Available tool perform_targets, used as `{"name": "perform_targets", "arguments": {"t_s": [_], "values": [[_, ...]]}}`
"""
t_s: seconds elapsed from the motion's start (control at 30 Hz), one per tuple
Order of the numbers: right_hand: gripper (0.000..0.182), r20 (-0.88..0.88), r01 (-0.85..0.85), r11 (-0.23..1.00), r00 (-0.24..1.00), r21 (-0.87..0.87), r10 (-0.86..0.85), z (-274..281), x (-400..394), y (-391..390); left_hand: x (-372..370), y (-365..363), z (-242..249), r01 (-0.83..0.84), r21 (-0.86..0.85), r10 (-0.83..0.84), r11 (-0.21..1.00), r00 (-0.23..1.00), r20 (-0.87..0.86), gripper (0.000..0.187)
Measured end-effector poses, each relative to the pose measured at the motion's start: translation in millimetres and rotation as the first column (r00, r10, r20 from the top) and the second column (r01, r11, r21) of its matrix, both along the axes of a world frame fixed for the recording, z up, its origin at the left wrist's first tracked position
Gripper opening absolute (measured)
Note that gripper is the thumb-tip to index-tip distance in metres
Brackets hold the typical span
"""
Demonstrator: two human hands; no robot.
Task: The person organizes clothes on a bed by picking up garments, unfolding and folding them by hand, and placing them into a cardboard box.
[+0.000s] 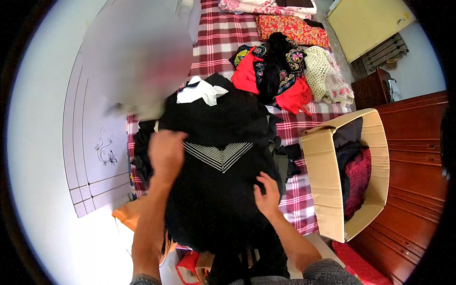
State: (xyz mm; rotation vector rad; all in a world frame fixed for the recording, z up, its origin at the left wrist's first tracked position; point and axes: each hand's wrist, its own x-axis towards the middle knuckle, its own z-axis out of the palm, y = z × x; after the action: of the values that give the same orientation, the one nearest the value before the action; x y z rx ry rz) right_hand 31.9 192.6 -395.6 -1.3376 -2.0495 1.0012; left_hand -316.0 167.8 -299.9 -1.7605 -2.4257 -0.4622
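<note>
A black sweater [213, 199] with a striped white V pattern [222, 156] lies spread out in front of me, its lower part reaching down towards my body. My left hand [166, 154] is at its upper left edge, slightly blurred, with the fingers curled in on the black cloth. Over the lower right side of the sweater is my right hand [267, 195], fingers bent and apart, touching or just above the fabric. More black clothing [218, 116] lies beyond the pattern, with a small white cloth [202, 91] on top.
A cardboard box [327, 180] holding dark and red clothes [357, 180] stands at right. Beyond are a red and black embroidered garment [247, 73], a cream crocheted piece [317, 69] and folded floral fabric [289, 29] on the checked bedsheet [218, 35]. A blurred pale round object [137, 52] covers the upper left.
</note>
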Motion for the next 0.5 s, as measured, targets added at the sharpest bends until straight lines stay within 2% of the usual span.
{"name": "perform_targets", "arguments": {"t_s": [0.07,0.13,0.2,0.27,0.3,0.33,0.4,0.43,0.47,0.5], "values": [[0.036,0.015,0.130,0.991,0.991,0.042,-0.130,-21.0,28.6,-6.2,21.7,-13.0,-54.1,0.305,-0.198,-0.270,0.932,0.945,0.185,0.020],[0.041,0.013,0.418,0.851,0.899,-0.317,-0.437,-39.3,51.5,-15.6,35.6,-37.4,-82.9,0.437,-0.190,-0.382,0.879,0.884,0.269,0.019],[0.047,0.102,0.577,0.727,0.804,-0.373,-0.585,-65.5,74.7,-24.6,48.6,-53.4,-78.8,0.453,-0.249,-0.387,0.856,0.881,0.272,0.026],[0.050,0.183,0.568,0.731,0.820,-0.378,-0.542,-72.3,89.4,-30.0,61.0,-69.3,-57.9,0.251,-0.191,-0.198,0.949,0.945,0.260,0.029],[0.054,0.253,0.548,0.742,0.836,-0.385,-0.487,-78.3,98.0,-34.0,59.6,-85.5,-54.4,0.199,-0.201,-0.134,0.959,0.945,0.297,0.043],[0.057,0.185,0.473,0.807,0.881,-0.353,-0.435,-105.0,117.3,-45.3,65.8,-105.9,-51.7,0.200,-0.225,-0.125,0.953,0.943,0.309,0.043],[0.057,0.221,0.515,0.692,0.853,-0.507,-0.473,-107.6,128.5,-50.5,77.8,-144.9,-50.9,-0.194,-0.062,0.202,0.979,0.889,0.411,0.062],[0.058,0.209,0.515,0.673,0.849,-0.531,-0.485,-90.5,124.8,-47.3,84.0,-172.8,-54.2,-0.197,-0.081,0.213,0.977,0.886,0.411,0.062],[0.058,0.217,0.514,0.669,0.850,-0.537,-0.480,-89.8,130.2,-52.6,91.0,-203.4,-62.7,-0.263,-0.130,0.293,0.956,0.879,0.375,0.072],[0.058,0.299,0.471,0.657,0.882,-0.588,-0.365,-93.7,138.5,-55.9,99.2,-229.4,-70.5,-0.327,-0.169,0.366,0.930,0.868,0.336,0.081]]}}
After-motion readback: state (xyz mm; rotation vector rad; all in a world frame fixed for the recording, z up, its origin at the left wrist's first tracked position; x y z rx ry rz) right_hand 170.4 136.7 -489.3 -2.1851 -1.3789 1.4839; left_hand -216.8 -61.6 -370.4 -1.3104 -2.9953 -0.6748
